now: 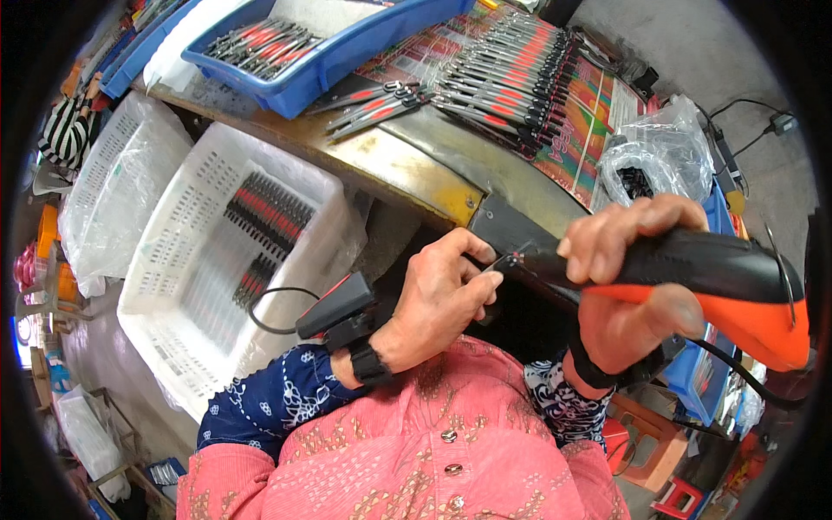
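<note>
My right hand is wrapped around an orange and black electric screwdriver, held nearly level with its front end pointing left. At that front end, my left hand is closed, thumb and forefinger pinched on a small thing mostly hidden by the fingers. Both hands are at the near edge of the workbench, close to a dark metal bracket. Slim hand tools with black, grey and red handles lie in a dense row on the bench. A few loose ones lie left of them.
A blue tray of similar tools stands at the back left. Below the bench on the left is a white plastic crate with stacked red and black pieces. A clear plastic bag is at the right. A cable hangs below the screwdriver.
</note>
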Demonstrator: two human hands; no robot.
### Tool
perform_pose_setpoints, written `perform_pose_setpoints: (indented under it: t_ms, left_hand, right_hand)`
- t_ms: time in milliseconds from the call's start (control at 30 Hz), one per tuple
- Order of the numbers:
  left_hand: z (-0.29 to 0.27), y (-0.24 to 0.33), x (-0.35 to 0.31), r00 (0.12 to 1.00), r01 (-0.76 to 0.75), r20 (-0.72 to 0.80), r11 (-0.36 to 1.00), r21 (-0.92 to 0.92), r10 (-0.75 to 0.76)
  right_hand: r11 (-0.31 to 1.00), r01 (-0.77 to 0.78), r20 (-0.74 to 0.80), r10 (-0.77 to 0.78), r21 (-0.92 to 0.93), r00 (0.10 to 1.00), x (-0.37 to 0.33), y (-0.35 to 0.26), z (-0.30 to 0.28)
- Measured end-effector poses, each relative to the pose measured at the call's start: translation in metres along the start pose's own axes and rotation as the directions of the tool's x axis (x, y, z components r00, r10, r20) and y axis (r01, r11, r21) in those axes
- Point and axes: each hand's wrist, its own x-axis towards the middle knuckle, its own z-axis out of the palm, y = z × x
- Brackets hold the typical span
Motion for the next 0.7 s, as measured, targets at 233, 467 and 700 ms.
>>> perform_pose_setpoints:
  t_ms: [233,467,700]
  left_hand:
    - [-0.049,0.032,0.027,0.819,-0.364,-0.085,0.628,0.688,0.567]
    - [-0.097,0.065,0.085,0.645,-0.191,-0.054,0.229,0.955,0.763]
    - [-0.104,0.060,0.114,0.612,-0.120,0.038,0.046,0.992,0.790]
  right_hand:
    - [0.997,-0.020,-0.136,0.031,0.080,0.990,-0.011,-0.018,-0.020]
    - [1.000,-0.014,-0.163,0.018,0.024,0.986,-0.013,-0.013,-0.029]
    - [0.974,-0.103,-0.216,0.058,-0.202,0.975,-0.013,-0.015,-0.032]
